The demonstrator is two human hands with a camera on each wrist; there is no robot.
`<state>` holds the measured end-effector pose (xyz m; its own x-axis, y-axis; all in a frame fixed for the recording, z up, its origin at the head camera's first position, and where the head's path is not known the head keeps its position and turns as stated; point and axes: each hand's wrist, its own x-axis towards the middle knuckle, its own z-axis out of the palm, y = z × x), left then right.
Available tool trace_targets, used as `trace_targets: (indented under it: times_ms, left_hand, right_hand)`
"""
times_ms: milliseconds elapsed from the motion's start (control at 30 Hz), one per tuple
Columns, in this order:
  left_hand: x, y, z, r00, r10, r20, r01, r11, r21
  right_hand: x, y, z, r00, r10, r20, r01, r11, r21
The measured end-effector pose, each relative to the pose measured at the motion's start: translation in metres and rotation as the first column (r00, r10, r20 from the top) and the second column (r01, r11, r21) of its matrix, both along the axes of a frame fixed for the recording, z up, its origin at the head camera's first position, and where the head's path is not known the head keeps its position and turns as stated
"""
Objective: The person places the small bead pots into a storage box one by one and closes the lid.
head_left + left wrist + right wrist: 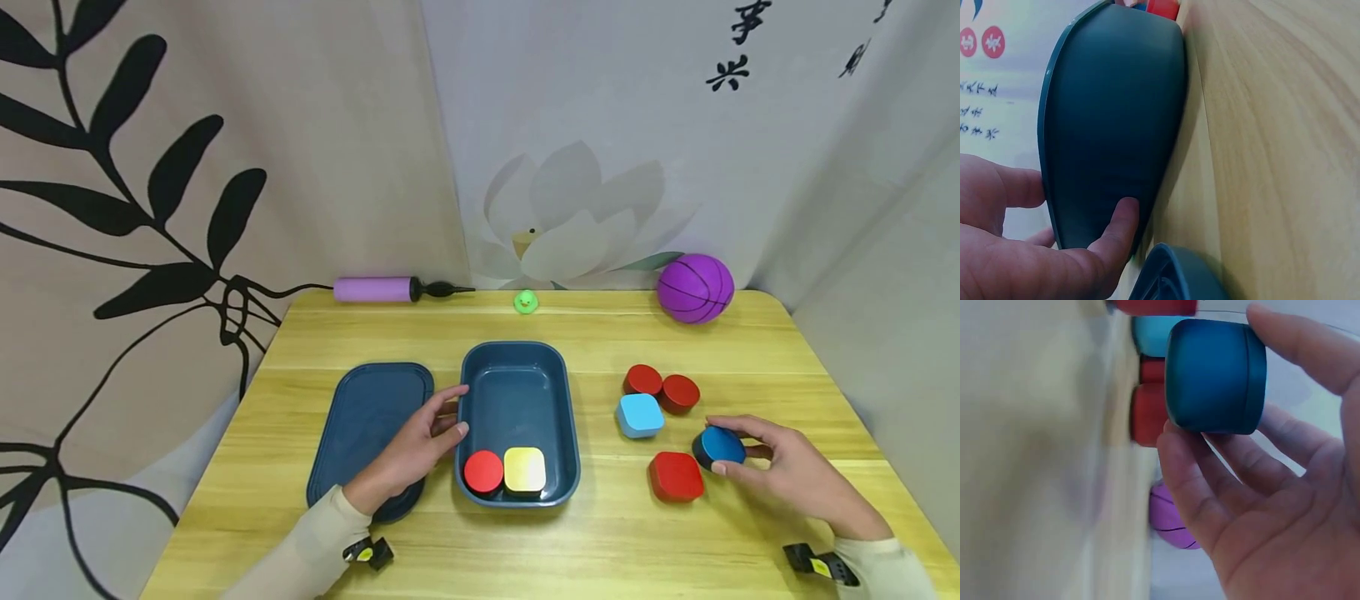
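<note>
My right hand (798, 475) pinches a small round blue tin (720, 446) between thumb and fingers; a lid seam shows in the right wrist view. Close by stand a red square tin (677, 477), a light blue square tin (641, 415) and two round red tins (679, 393). My left hand (420, 442) touches the left side of a dark blue rectangular box (517, 408). In the left wrist view its thumb lies against the box's outer wall and a fingertip meets the rim. Inside the box, at the near end, sit a round red tin (483, 472) and a yellow square tin (525, 470).
A dark blue lid (375, 408) lies left of the box, partly under my left hand and forearm. Along the table's back edge are a purple hand pump (375, 289), a small green toy (526, 302) and a purple ball (696, 288). Printed curtains hang behind.
</note>
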<state>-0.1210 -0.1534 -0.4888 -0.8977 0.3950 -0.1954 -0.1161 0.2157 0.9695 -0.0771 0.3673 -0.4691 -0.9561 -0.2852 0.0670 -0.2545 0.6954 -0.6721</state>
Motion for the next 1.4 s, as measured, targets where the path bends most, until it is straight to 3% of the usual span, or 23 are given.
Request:
trace_targets:
  times_ms: [200, 633, 933, 1400]
  left_hand:
    - [-0.001, 0.000, 0.001, 1.000, -0.002, 0.011, 0.002, 1.000, 0.005]
    - [-0.003, -0.001, 0.001, 1.000, -0.008, 0.020, 0.008, 1.000, 0.021]
    - [-0.003, -0.001, 0.000, 1.000, -0.004, 0.030, 0.003, 1.000, 0.023]
    - [-0.003, -0.002, 0.003, 1.000, -0.012, 0.026, 0.012, 1.000, 0.020]
  right_hand:
    - [-0.011, -0.007, 0.010, 0.996, 0.016, -0.091, -0.017, 1.000, -0.014]
    - [-0.040, -0.041, 0.034, 0.985, 0.078, -0.156, -0.083, 0.996, -0.030]
    - [-0.056, -0.075, 0.045, 0.987, 0.097, -0.125, -0.108, 0.990, -0.087]
    - [-0.072, -0.127, 0.043, 0.968, 0.214, -0.135, -0.232, 0.963, -0.139]
